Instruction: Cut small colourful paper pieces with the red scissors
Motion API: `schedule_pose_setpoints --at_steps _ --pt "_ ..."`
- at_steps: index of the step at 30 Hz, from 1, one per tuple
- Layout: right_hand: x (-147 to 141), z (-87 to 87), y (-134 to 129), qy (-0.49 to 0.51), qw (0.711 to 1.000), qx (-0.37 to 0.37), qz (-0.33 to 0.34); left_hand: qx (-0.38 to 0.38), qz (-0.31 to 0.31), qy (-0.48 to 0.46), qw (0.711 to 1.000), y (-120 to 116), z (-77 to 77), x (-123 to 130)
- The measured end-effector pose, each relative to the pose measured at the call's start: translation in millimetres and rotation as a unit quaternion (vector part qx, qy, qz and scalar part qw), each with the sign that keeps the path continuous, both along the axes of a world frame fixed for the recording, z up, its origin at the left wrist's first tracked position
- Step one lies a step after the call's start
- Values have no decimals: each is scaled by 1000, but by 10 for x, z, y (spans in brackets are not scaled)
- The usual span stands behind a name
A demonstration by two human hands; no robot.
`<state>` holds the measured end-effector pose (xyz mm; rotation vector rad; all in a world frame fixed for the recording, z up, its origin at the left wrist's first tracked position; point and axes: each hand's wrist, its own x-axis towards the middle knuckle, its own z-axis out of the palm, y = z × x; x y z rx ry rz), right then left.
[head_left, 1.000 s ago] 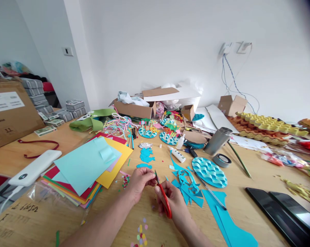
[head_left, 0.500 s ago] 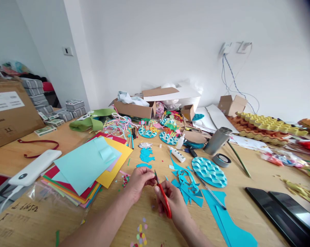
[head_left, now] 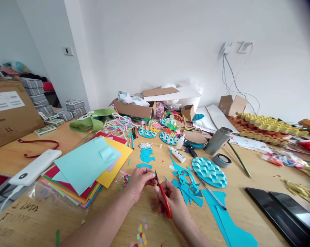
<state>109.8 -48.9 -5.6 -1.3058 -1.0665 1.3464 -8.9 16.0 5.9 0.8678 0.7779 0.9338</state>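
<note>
My right hand [head_left: 174, 199] grips red-handled scissors [head_left: 165, 199], their dark blades pointing up and away from me. Close beside the blade tips, the fingers of my left hand [head_left: 139, 182] are pinched together; whatever they hold is too small or hidden to name. Just beyond that hand lie blue paper fish [head_left: 146, 157], with one outlined white fish [head_left: 145, 145] at the far end. Blue paper scraps [head_left: 187, 187] are heaped to the right of my right hand. Near them rests a blue oval with wavy paper strips [head_left: 208, 172].
Coloured paper sheets [head_left: 88, 164] are stacked at left, near a white power bank [head_left: 36, 168]. Glue bottles [head_left: 178, 155], a steel flask [head_left: 218, 141] and a tape roll [head_left: 222, 160] stand or lie beyond the scraps. Dark phones [head_left: 275, 216] lie at right. Confetti dots [head_left: 141, 235] are in front.
</note>
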Motion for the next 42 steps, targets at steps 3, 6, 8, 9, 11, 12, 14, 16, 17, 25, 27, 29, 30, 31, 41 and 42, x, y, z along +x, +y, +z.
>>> schedule_pose_setpoints --at_steps 3,6,8,9,11,12,14,16,17,25,27,29,30,31,41,42 --pt "0 0 6 6 1000 -2 1 2 -6 -5 1000 4 0 0" --pt "-2 9 8 9 1000 -6 1 -3 -11 -5 1000 6 3 0" --pt "-4 16 6 10 1000 -6 0 -5 -10 -3 1000 6 6 0" --pt "-6 20 4 9 1000 -5 -1 -5 -10 -3 1000 6 9 0" --pt "-8 24 1 7 1000 -3 0 -4 -9 -5 1000 5 16 0" --pt "-9 24 0 5 1000 -3 0 -4 -8 -5 1000 5 19 0" --pt "-9 21 0 2 1000 -3 1 -5 -5 -6 1000 5 26 0" --pt "-9 16 3 -1 1000 -1 1 -6 -2 -6 1000 5 30 -1" --pt "-9 13 5 -2 1000 0 1 -6 -2 -7 1000 5 30 -2" --pt "-12 30 7 -9 1000 -1 -1 -7 -8 -5 1000 0 16 1" --pt "-9 23 6 -9 1000 -3 -1 -4 -6 -8 1000 0 17 0" --pt "-7 14 5 -8 1000 -6 0 -3 -8 -11 1000 2 16 -1" --pt "-6 11 5 -9 1000 -7 1 -3 -10 -12 1000 3 16 -1" --pt "-7 11 5 -9 1000 -7 1 -4 -12 -13 1000 3 15 -1" --pt "-15 58 2 -16 1000 -12 -3 -6 -8 -11 1000 1 30 -2" --pt "-13 55 3 -17 1000 -12 -3 -7 -6 -10 1000 3 30 -2"
